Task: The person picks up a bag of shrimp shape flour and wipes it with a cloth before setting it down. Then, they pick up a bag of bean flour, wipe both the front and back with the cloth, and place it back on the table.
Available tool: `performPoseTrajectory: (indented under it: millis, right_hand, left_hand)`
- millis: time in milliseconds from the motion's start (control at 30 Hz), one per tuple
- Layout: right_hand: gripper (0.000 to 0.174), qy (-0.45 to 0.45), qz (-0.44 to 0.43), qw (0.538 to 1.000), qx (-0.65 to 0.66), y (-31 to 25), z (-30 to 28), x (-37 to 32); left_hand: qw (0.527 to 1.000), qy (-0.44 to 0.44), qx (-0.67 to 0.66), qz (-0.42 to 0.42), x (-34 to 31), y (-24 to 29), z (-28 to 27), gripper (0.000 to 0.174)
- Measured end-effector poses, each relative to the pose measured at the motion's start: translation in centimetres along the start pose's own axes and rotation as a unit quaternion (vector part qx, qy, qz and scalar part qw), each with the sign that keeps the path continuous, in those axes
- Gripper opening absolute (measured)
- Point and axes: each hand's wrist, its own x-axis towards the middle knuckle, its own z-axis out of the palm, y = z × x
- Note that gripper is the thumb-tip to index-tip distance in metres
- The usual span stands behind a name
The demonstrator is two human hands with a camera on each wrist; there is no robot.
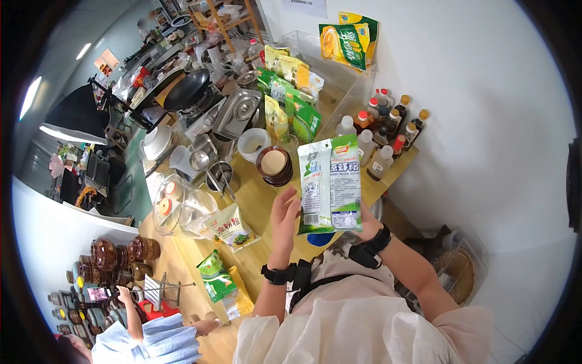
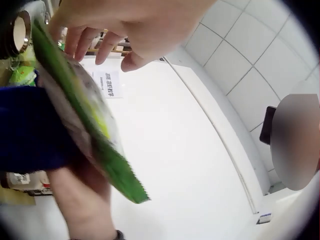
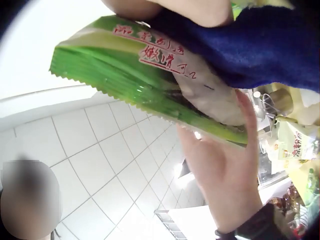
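Note:
My right hand (image 1: pixel 370 224) grips a green and white food packet (image 1: pixel 330 185) by its lower right side, the printed back tilted up toward me. In the right wrist view, red lettering and a saw-toothed green edge show on the packet (image 3: pixel 135 75). A dark blue cloth (image 3: pixel 240 45) hangs by the right hand, under the packet. Beside the packet's left edge is my left hand (image 1: pixel 284 221), its fingers extended and loosely spread. The left wrist view shows this left hand (image 2: pixel 135 25) over the packet (image 2: pixel 90 105), its fingers bent slightly downward.
On the wooden table (image 1: pixel 273 221) stand stacked brown bowls (image 1: pixel 274 165), another packet (image 1: pixel 232 227), glass bowls and metal pans. Several sauce bottles (image 1: pixel 381 161) line the right edge. A clear bin (image 1: pixel 339 91) holds more packets. At lower left another person (image 1: pixel 145 333) is near brown jars.

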Motion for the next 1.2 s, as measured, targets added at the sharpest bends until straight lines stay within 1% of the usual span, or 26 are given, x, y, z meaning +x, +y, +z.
performPoseTrajectory:
  millis: [33, 100, 133, 167, 200, 267, 300, 367, 500, 600, 700, 800, 833, 867, 933, 1033, 1200]
  right_hand:
    - [0.04, -0.018, -0.036, 0.999, -0.005, -0.3, 0.3, -0.2]
    - [0.04, -0.002, 0.005, 0.996, 0.086, -0.2, -0.2, -0.1]
    - [0.039, 0.032, 0.081, 0.98, 0.18, 0.2, -1.3, 0.4]
    - [0.038, 0.065, 0.155, 0.948, 0.272, 0.6, -2.1, 0.7]
    - [0.037, 0.066, 0.167, 0.95, 0.257, 0.9, -2.3, 0.9]
    - [0.036, 0.066, 0.191, 0.953, 0.227, 1.3, -2.4, 1.2]
    - [0.034, 0.078, 0.18, 0.965, 0.171, 1.0, -1.8, 1.4]
    - [0.034, 0.09, 0.153, 0.982, 0.065, 0.2, -1.4, 1.6]
    - [0.034, 0.082, 0.082, 0.986, -0.122, -1.6, -0.7, 2.7]
    - [0.033, 0.108, 0.024, 0.956, -0.27, -1.9, -1.6, 3.3]
    - [0.032, 0.114, 0.006, 0.925, -0.361, -3.9, -1.4, 3.2]
    - [0.028, 0.099, -0.047, 0.89, -0.443, -5.6, -2.5, 3.3]
    - [0.024, 0.118, -0.031, 0.905, -0.408, -6.8, -1.4, 3.3]
    - [0.023, 0.158, 0.008, 0.93, -0.331, -7.5, -1.1, 3.3]
    - [0.023, 0.174, -0.034, 0.93, -0.321, -8.7, -1.3, 3.7]
    - [0.025, 0.163, -0.063, 0.932, -0.318, -11.5, -0.5, 3.9]
    - [0.027, 0.132, -0.101, 0.939, -0.301, -15.9, 4.3, 3.6]
  left_hand:
    - [0.999, -0.017, -0.035, -0.03, 0.2, -0.8, -0.3, 0.048]
    - [0.989, -0.05, -0.107, -0.089, 0.8, -3.1, -0.9, 0.049]
    - [0.972, -0.084, -0.183, -0.117, 1.1, -4.1, -1.1, 0.049]
    - [0.948, -0.117, -0.257, -0.144, 1.3, -5.0, -1.2, 0.05]
    - [0.917, -0.149, -0.329, -0.169, 1.4, -5.0, -1.1, 0.05]
    - [0.921, -0.115, -0.326, -0.182, 1.0, -4.9, -0.4, 0.05]
    - [0.922, -0.097, -0.324, -0.188, 0.8, -4.8, -0.1, 0.05]
    - [0.909, -0.108, -0.353, -0.192, 0.6, -5.2, -0.2, 0.05]
    - [0.866, -0.118, -0.436, -0.213, 0.2, -6.1, -0.9, 0.044]
    - [0.862, -0.153, -0.453, -0.166, 0.0, -6.3, -1.0, 0.046]
    - [0.867, -0.159, -0.452, -0.137, -0.1, -6.5, -1.2, 0.049]
    - [0.892, -0.132, -0.411, -0.136, -0.2, -6.4, -1.4, 0.047]
    - [0.898, -0.126, -0.4, -0.133, -0.3, -6.3, -1.4, 0.046]
    - [0.905, -0.12, -0.388, -0.129, -0.3, -6.1, -1.4, 0.045]
    - [0.915, -0.111, -0.368, -0.125, -0.4, -5.8, -1.4, 0.044]
    - [0.92, -0.097, -0.357, -0.131, -0.4, -5.6, -1.3, 0.043]
    - [0.905, -0.074, -0.383, -0.167, -0.2, -6.0, -0.9, 0.044]
